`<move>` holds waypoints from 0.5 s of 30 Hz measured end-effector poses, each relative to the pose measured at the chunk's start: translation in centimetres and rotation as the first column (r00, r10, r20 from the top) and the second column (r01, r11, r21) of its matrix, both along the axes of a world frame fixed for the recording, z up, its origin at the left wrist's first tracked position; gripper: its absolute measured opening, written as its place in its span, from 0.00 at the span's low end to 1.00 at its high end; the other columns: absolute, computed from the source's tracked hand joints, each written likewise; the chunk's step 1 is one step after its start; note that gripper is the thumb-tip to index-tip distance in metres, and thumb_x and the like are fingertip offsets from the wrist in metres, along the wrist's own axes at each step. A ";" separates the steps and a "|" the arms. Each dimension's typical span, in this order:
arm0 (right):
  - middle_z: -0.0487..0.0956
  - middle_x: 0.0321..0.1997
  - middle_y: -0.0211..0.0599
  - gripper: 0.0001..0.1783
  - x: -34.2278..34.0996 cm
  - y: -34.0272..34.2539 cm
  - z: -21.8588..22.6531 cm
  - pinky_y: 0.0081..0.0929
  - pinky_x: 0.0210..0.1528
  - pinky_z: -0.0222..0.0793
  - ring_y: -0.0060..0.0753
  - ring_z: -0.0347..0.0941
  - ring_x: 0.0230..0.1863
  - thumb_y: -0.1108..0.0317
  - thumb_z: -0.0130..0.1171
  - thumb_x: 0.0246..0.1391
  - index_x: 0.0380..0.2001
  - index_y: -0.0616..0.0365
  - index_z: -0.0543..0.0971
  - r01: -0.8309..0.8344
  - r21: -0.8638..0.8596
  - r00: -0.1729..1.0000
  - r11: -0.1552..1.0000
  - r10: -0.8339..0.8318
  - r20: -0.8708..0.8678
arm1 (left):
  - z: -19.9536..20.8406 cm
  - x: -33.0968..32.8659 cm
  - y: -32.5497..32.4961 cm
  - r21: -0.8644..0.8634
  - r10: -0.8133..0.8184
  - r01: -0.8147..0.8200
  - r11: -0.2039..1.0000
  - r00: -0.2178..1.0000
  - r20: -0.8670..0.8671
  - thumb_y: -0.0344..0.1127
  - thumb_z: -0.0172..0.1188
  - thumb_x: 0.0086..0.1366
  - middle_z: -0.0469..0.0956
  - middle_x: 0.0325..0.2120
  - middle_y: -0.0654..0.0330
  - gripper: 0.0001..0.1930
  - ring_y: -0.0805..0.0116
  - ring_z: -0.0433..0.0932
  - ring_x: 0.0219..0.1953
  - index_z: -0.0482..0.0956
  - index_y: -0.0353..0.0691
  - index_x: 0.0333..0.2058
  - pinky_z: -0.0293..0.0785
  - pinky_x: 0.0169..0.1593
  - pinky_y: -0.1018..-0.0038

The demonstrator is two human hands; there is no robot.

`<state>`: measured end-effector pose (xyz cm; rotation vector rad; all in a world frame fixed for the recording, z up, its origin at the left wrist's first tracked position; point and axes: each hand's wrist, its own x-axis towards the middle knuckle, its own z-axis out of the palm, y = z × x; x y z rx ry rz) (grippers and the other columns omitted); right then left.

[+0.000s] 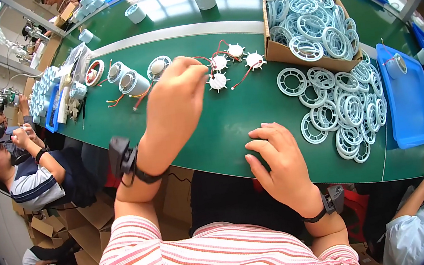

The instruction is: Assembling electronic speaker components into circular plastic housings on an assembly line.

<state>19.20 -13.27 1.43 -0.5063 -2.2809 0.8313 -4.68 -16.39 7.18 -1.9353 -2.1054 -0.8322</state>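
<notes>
My left hand point(178, 97) is raised over the middle of the green table point(206, 128), its fingers pinched together. Whatever they hold is hidden; a red wire shows right at the fingertips. Beside them lie several white round spoked parts point(217, 82) with red wires. Just left of that hand stand light-blue cylindrical housings point(133, 84) with wire leads, and a similar round one point(159, 67) sits partly behind it. My right hand point(280, 163) hovers by the table's near edge, fingers apart, holding nothing. Loose light-blue rings point(322, 118) are spread to its right.
A cardboard box point(315, 61) full of light-blue rings stands at the back right, near a blue tray point(409, 101). Further left are a tape roll point(95, 73) and stacked light-blue parts point(44, 95). Co-workers sit at the left point(35, 172) and right point(417, 223).
</notes>
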 end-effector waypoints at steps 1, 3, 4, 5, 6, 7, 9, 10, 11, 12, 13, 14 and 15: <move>0.77 0.50 0.43 0.11 0.0 0.0 0.1 0.49 0.62 0.67 0.54 0.72 0.55 0.73 0.66 0.53 0.40 0.60 0.79 -0.006 0.000 1.000 1.000 0.006 -0.006 | -0.4 -0.3 0.7 0.000 0.006 -0.006 1.000 1.000 -0.006 0.38 0.70 0.61 0.78 0.45 0.48 0.14 0.50 0.81 0.41 0.83 0.33 0.40 0.78 0.42 0.62; 0.77 0.49 0.42 0.11 0.0 -0.2 0.2 0.50 0.62 0.67 0.52 0.73 0.54 0.73 0.66 0.52 0.39 0.60 0.79 -0.015 0.002 1.000 1.000 0.015 0.010 | -1.7 -1.0 2.3 -0.181 0.058 -0.059 0.982 0.998 -0.013 0.40 0.68 0.63 0.79 0.40 0.49 0.14 0.50 0.80 0.41 0.83 0.34 0.36 0.77 0.43 0.62; 0.77 0.49 0.42 0.11 0.0 -0.3 0.1 0.51 0.63 0.67 0.51 0.74 0.53 0.73 0.67 0.51 0.38 0.60 0.79 -0.016 0.003 1.000 1.000 0.016 0.016 | -2.0 -1.1 2.8 -0.269 0.080 -0.083 0.959 0.997 -0.020 0.42 0.67 0.64 0.79 0.37 0.49 0.14 0.50 0.80 0.40 0.83 0.34 0.34 0.77 0.44 0.61; 0.77 0.49 0.42 0.11 0.1 -0.3 0.1 0.51 0.63 0.67 0.51 0.74 0.53 0.73 0.67 0.51 0.38 0.60 0.79 -0.015 0.003 1.000 1.000 0.015 0.007 | -2.1 -1.2 2.8 -0.269 0.079 -0.084 0.959 0.996 -0.029 0.42 0.67 0.64 0.79 0.37 0.49 0.14 0.50 0.80 0.40 0.83 0.34 0.34 0.77 0.44 0.61; 0.77 0.48 0.42 0.11 0.2 -0.4 0.0 0.51 0.63 0.67 0.51 0.74 0.53 0.73 0.67 0.51 0.38 0.60 0.79 -0.017 -0.002 1.000 1.000 0.017 0.005 | -2.2 -1.4 2.8 -0.289 0.051 -0.035 0.957 0.998 0.047 0.41 0.67 0.64 0.79 0.36 0.50 0.13 0.52 0.80 0.38 0.83 0.34 0.35 0.77 0.43 0.63; 0.77 0.48 0.42 0.11 0.3 -0.4 0.0 0.52 0.63 0.67 0.50 0.74 0.52 0.73 0.67 0.50 0.38 0.60 0.79 -0.020 -0.006 1.000 1.000 0.020 0.002 | -2.1 -1.4 2.6 -0.305 0.024 0.014 0.952 0.992 0.123 0.40 0.67 0.64 0.79 0.35 0.51 0.12 0.54 0.79 0.36 0.84 0.35 0.36 0.76 0.41 0.65; 0.77 0.48 0.42 0.11 0.5 -0.4 -0.1 0.52 0.63 0.67 0.49 0.74 0.52 0.73 0.67 0.50 0.37 0.60 0.79 -0.017 -0.009 1.000 1.000 0.017 -0.012 | -1.2 -0.9 2.5 -0.317 -0.006 0.067 0.946 0.982 0.188 0.38 0.67 0.64 0.79 0.34 0.52 0.11 0.55 0.79 0.34 0.84 0.35 0.37 0.75 0.40 0.67; 0.77 0.48 0.41 0.11 0.5 -0.3 -0.1 0.52 0.63 0.67 0.49 0.74 0.52 0.73 0.67 0.50 0.37 0.60 0.79 -0.015 -0.003 1.000 1.000 0.015 -0.006 | 0.0 -0.1 2.4 -0.373 -0.009 0.084 0.924 0.980 0.200 0.39 0.66 0.64 0.78 0.35 0.51 0.11 0.53 0.79 0.36 0.84 0.34 0.36 0.75 0.42 0.64; 0.77 0.48 0.41 0.11 0.6 -0.2 -0.2 0.52 0.63 0.67 0.49 0.74 0.52 0.73 0.67 0.50 0.37 0.60 0.79 -0.012 0.004 1.000 1.000 0.012 0.000 | 1.1 0.7 2.4 -0.426 -0.011 0.102 0.899 0.977 0.212 0.39 0.66 0.64 0.78 0.35 0.50 0.11 0.50 0.79 0.38 0.83 0.34 0.34 0.75 0.43 0.61; 0.77 0.47 0.41 0.11 0.5 0.0 -0.3 0.52 0.63 0.67 0.48 0.74 0.52 0.73 0.68 0.50 0.37 0.60 0.79 -0.008 0.011 1.000 1.000 0.008 0.008 | 1.8 1.2 2.6 -0.476 -0.013 0.122 0.871 0.974 0.226 0.39 0.65 0.65 0.78 0.36 0.48 0.12 0.47 0.80 0.41 0.83 0.34 0.33 0.75 0.45 0.58; 0.77 0.47 0.41 0.11 0.6 0.0 -0.3 0.52 0.63 0.67 0.48 0.74 0.52 0.73 0.68 0.50 0.37 0.60 0.79 -0.011 0.013 1.000 1.000 0.011 0.003 | 2.3 1.0 3.1 -0.476 -0.010 0.117 0.872 0.975 0.221 0.39 0.65 0.65 0.78 0.36 0.48 0.12 0.47 0.80 0.41 0.83 0.34 0.33 0.75 0.45 0.58; 0.77 0.47 0.41 0.11 0.7 0.1 -0.1 0.52 0.62 0.67 0.48 0.74 0.51 0.73 0.68 0.50 0.37 0.60 0.79 -0.018 0.019 1.000 1.000 0.018 0.004 | 3.0 0.3 4.5 -0.365 -0.065 0.077 0.928 0.997 0.046 0.37 0.65 0.65 0.78 0.35 0.51 0.10 0.51 0.79 0.37 0.83 0.34 0.35 0.75 0.43 0.61; 0.77 0.47 0.41 0.10 0.6 0.1 -0.1 0.51 0.62 0.67 0.48 0.75 0.51 0.73 0.68 0.50 0.37 0.60 0.80 -0.027 0.028 1.000 0.999 0.027 0.005 | 3.5 -0.6 6.0 -0.242 -0.091 0.056 0.969 0.987 -0.135 0.35 0.65 0.65 0.78 0.34 0.53 0.09 0.54 0.78 0.34 0.83 0.35 0.38 0.75 0.41 0.64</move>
